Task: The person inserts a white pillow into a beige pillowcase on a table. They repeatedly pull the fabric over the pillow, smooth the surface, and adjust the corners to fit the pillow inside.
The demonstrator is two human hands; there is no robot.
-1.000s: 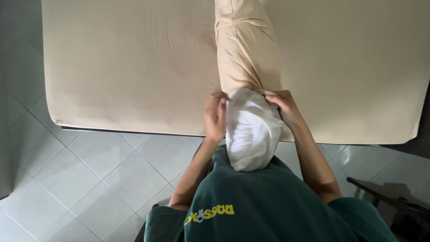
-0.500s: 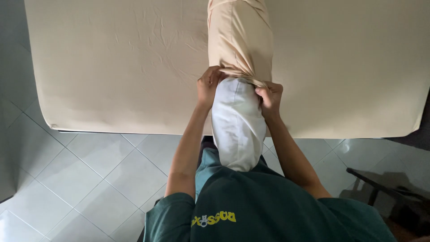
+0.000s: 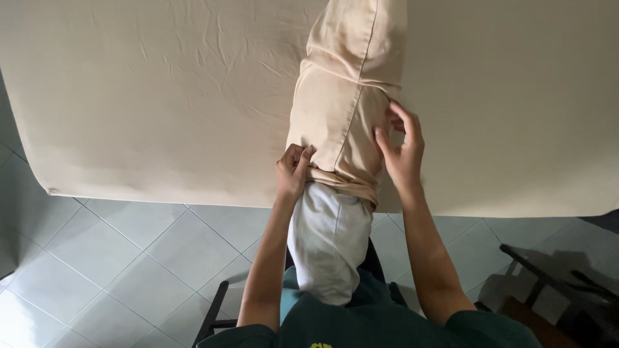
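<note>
The left hand (image 3: 293,171) was pinched shut on the open hem of the beige pillowcase (image 3: 345,109), thumb and fingers gathering a fold of cloth at the case's left edge. Just below that hand, the white pillow (image 3: 329,241) hung bare out of the case and rested against the person's green shirt (image 3: 387,322). Above the hand, the covered part of the pillow lay out across the bed (image 3: 148,103), which was dressed in a beige sheet of much the same colour.

Right of the pillow, the right hand (image 3: 403,148) lay against the case's far side with its fingers spread and bent, pressing the cloth rather than closed round it; whether any fold was pinched under the fingertips could not be told.

The pillow looked light, soft and springy, likely to bulge and buckle where squeezed, so it would give little to push against. The case was thin, limp cloth that bunched readily above the hem; it seemed likely to drag on the pillow's cover rather than slide. The hem, taken at both side edges, looked the surest place to hold it, with the seam running up the case as a guide to keep it straight.
</note>
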